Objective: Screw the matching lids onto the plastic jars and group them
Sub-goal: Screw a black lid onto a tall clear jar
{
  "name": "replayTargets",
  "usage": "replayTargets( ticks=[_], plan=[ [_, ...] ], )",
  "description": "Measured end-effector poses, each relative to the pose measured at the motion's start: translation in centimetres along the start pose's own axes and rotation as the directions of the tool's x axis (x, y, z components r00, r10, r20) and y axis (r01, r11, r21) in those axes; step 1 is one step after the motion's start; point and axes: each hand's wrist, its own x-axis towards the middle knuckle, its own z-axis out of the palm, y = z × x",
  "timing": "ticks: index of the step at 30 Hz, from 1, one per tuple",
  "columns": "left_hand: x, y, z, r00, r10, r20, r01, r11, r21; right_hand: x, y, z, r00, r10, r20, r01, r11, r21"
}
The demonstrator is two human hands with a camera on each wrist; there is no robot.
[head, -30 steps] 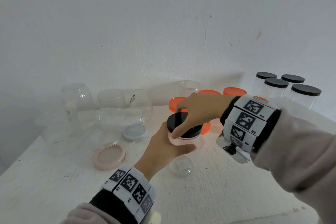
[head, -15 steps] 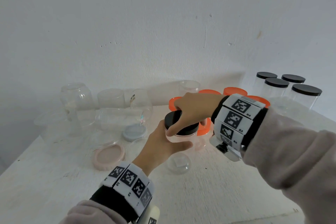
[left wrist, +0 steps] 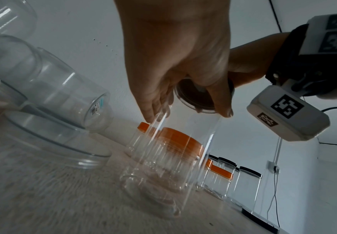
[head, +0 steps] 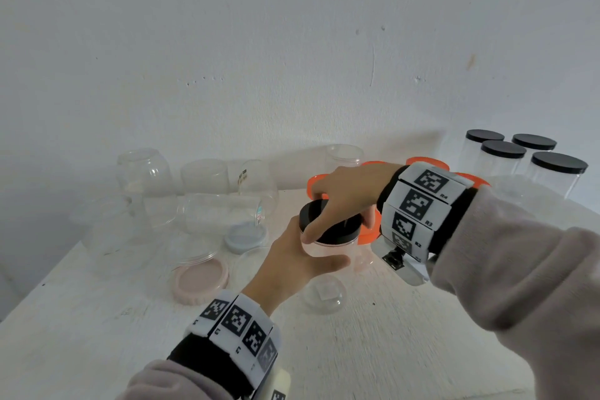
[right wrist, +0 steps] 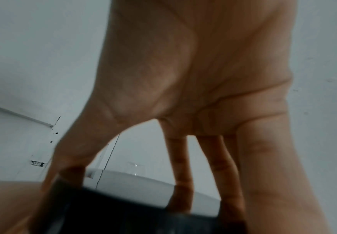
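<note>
The left hand (head: 293, 265) wraps the clear jar (head: 331, 248) just above the bench (head: 389, 351), while the right hand (head: 349, 195) pinches the black lid (head: 328, 227) by its rim. The jar looks light, thin-walled and slippery, so it is best held round the body. The white bench looks rough, against a plain white wall (head: 292, 42).

The held jar (head: 328, 245) is the landmark. In front of the jar, the white table (head: 373, 351) lies bare and open for a hand to pass, save for a small clear lid (head: 324, 297) just in front. Left of the jar, a pink lid (head: 200, 279), a blue lid (head: 246, 235) and a crowd of clear jars (head: 211, 201) block the way. Behind and right of it, orange-lidded jars (head: 425, 163) stand close. Black-lidded jars (head: 519, 159) fill the far right corner.
</note>
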Motion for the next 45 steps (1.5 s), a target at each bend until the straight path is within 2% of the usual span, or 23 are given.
replayTargets(
  ticks=[2,5,9,14,17,20,24,28,31,34,37,42,45],
  plan=[
    [0.0,-0.1,0.0,1.0,0.003,0.004,-0.003,1.0,-0.008,-0.3,0.1,-0.4,0.998,-0.011,0.065,0.01,1.0,0.017],
    [0.2,-0.1,0.1,1.0,0.008,-0.001,-0.008,1.0,-0.03,-0.3,0.5,-1.1,0.979,-0.12,0.162,0.119,0.993,0.021],
    [0.2,-0.1,0.2,1.0,0.01,-0.012,-0.01,1.0,-0.014,-0.1,0.7,-0.9,0.986,-0.147,0.082,0.143,0.988,0.051],
    [0.1,-0.3,0.2,1.0,-0.001,-0.014,0.0,1.0,-0.009,0.1,0.2,0.5,0.998,-0.023,-0.051,0.025,0.999,0.042],
    [0.2,-0.3,0.1,1.0,0.007,-0.001,-0.007,1.0,-0.012,-0.3,0.3,-0.1,0.999,-0.024,0.038,0.023,0.999,0.024],
    [0.2,-0.3,0.1,1.0,0.017,-0.002,-0.017,1.0,-0.026,-0.4,0.6,-1.0,0.98,-0.12,0.158,0.112,0.992,0.054],
    [0.2,-0.3,0.1,1.0,0.016,-0.001,-0.016,1.0,-0.022,0.0,0.4,-0.8,0.989,-0.127,0.074,0.123,0.991,0.054],
    [0.2,-0.3,0.0,1.0,0.013,0.009,-0.013,1.0,-0.015,0.2,-0.1,0.2,1.0,0.001,-0.011,-0.001,1.0,-0.008],
    [0.1,-0.3,0.0,1.0,0.021,0.01,-0.021,1.0,-0.014,0.0,0.0,-0.2,0.998,-0.003,0.071,0.004,1.0,-0.011],
    [0.2,-0.3,0.0,0.999,0.037,0.009,-0.036,0.999,-0.028,-0.2,0.2,-1.0,0.974,-0.131,0.183,0.127,0.991,0.034],
    [0.2,-0.2,0.0,0.999,0.037,0.009,-0.037,0.999,-0.028,0.0,0.3,-1.0,0.979,-0.161,0.123,0.158,0.987,0.037],
    [0.1,-0.3,0.0,1.0,0.018,0.012,-0.018,1.0,-0.016,0.2,-0.2,0.2,1.0,-0.029,-0.009,0.029,0.999,0.03],
    [0.1,-0.3,0.0,1.0,0.022,0.015,-0.022,0.999,-0.029,0.0,0.0,-0.2,0.997,-0.032,0.076,0.03,0.999,0.032]
  ],
)
